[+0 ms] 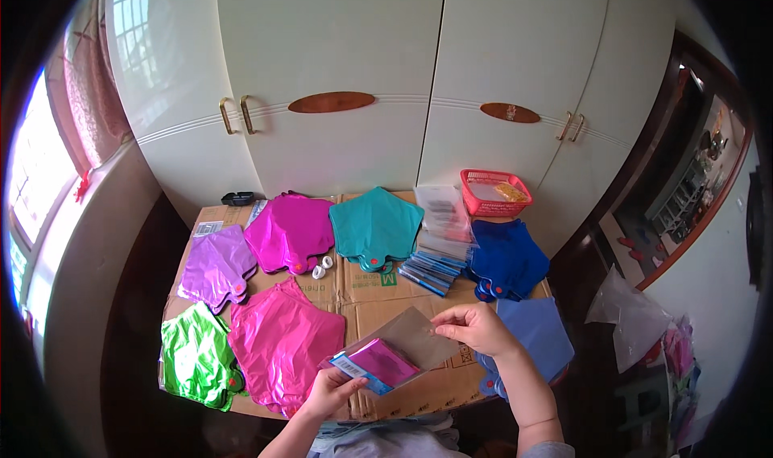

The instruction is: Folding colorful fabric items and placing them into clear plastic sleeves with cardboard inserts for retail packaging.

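Note:
In front of me, over the near part of the cardboard, I hold a clear plastic bag (pixel 425 335). Inside it lie a folded magenta foil piece (pixel 385 363) and a blue-and-white card (pixel 349 367) with a barcode. My left hand (pixel 332 391) grips the bag's lower left end, thumb on top over the card. With thumb and fingertips, my right hand (pixel 477 329) pinches the bag's upper right end. Left of the bag, a stack of flat pink foil balloons (pixel 286 341) lies close to my left hand. Periwinkle foil balloons (pixel 535 337) lie partly behind my right forearm.
Around the cardboard sheet (pixel 366 297) lie green (pixel 196 353), lilac (pixel 216 266), magenta (pixel 290 231), teal (pixel 376 229) and dark blue foil balloons (pixel 509 257). Packaged cards (pixel 435 271), clear bags (pixel 443 208) and a red basket (pixel 495 194) are at the back right.

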A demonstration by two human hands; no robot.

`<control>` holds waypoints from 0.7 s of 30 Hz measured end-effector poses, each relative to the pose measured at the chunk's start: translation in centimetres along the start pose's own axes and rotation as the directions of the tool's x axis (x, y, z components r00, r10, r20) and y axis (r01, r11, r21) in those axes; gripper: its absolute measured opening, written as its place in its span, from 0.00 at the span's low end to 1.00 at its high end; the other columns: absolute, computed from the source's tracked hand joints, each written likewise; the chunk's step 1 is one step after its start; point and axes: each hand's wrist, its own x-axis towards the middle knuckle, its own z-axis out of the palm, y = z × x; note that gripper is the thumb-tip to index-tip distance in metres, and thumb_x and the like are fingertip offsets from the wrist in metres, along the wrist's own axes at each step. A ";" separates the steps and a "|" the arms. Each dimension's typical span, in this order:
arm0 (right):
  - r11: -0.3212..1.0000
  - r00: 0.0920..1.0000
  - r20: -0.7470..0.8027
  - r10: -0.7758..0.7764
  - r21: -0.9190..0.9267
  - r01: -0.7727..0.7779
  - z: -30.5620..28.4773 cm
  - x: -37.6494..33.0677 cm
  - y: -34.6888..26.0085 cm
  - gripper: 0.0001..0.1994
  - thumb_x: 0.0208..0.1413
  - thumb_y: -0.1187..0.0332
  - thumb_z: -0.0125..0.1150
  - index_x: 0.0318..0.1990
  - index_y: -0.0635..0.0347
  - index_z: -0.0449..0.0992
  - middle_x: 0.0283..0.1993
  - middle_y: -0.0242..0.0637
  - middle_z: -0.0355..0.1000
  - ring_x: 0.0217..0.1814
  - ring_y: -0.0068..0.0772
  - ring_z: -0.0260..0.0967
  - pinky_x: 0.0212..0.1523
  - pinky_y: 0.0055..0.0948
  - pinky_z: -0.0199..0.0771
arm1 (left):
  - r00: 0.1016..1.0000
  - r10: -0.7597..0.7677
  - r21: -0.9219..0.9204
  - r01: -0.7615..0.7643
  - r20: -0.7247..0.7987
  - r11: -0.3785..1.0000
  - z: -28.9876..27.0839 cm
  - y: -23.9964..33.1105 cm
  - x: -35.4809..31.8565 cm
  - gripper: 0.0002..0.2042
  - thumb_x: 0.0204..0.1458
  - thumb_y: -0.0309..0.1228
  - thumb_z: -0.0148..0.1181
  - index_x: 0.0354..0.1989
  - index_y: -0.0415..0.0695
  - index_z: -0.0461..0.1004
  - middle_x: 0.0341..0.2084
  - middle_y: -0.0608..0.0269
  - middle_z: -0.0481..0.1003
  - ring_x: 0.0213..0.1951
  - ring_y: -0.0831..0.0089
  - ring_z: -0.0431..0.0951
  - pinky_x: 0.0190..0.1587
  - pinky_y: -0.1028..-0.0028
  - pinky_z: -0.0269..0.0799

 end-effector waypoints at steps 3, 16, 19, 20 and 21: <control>0.997 0.998 0.052 0.045 0.052 -0.048 -0.2 -0.2 0.0 0.08 0.51 0.78 0.65 0.40 0.68 0.79 0.34 0.36 0.78 0.36 0.20 0.74 0.39 0.18 0.73 | 0.999 -0.032 -0.015 0.032 0.018 0.999 -0.3 0.4 0.1 0.08 0.56 0.24 0.59 0.42 0.34 0.77 0.36 0.66 0.79 0.40 0.81 0.75 0.45 0.77 0.71; 0.898 0.952 0.302 -0.055 0.432 -0.085 -0.4 -0.2 2.4 0.13 0.49 0.76 0.69 0.43 0.64 0.77 0.39 0.31 0.76 0.41 0.19 0.72 0.43 0.20 0.74 | 0.995 0.025 -0.053 -0.020 0.096 0.998 -0.9 0.4 0.4 0.07 0.55 0.23 0.61 0.40 0.34 0.78 0.35 0.64 0.79 0.39 0.79 0.77 0.46 0.76 0.72; 0.912 0.984 0.173 -0.033 0.407 -0.041 0.2 -0.5 1.0 0.14 0.50 0.75 0.68 0.44 0.63 0.76 0.40 0.30 0.75 0.42 0.18 0.71 0.43 0.18 0.73 | 0.997 0.027 -0.054 -0.023 0.069 0.998 -1.2 0.0 0.3 0.07 0.54 0.23 0.61 0.40 0.33 0.77 0.35 0.62 0.80 0.39 0.78 0.78 0.45 0.76 0.73; 0.931 0.989 0.142 -0.049 0.366 -0.007 0.3 -0.5 1.0 0.13 0.50 0.75 0.68 0.44 0.63 0.75 0.39 0.30 0.75 0.41 0.18 0.71 0.42 0.18 0.72 | 0.998 0.027 -0.053 -0.024 0.056 0.998 -1.2 -0.1 0.2 0.07 0.54 0.22 0.61 0.40 0.33 0.77 0.35 0.62 0.80 0.38 0.78 0.78 0.45 0.75 0.74; 0.946 0.992 0.112 -0.066 0.322 0.026 0.3 -0.4 1.1 0.13 0.51 0.74 0.68 0.44 0.63 0.75 0.39 0.29 0.75 0.41 0.18 0.71 0.42 0.18 0.72 | 0.999 0.025 -0.062 -0.023 0.032 0.998 -1.1 0.1 0.1 0.07 0.54 0.22 0.61 0.40 0.33 0.77 0.35 0.62 0.80 0.38 0.77 0.78 0.45 0.75 0.74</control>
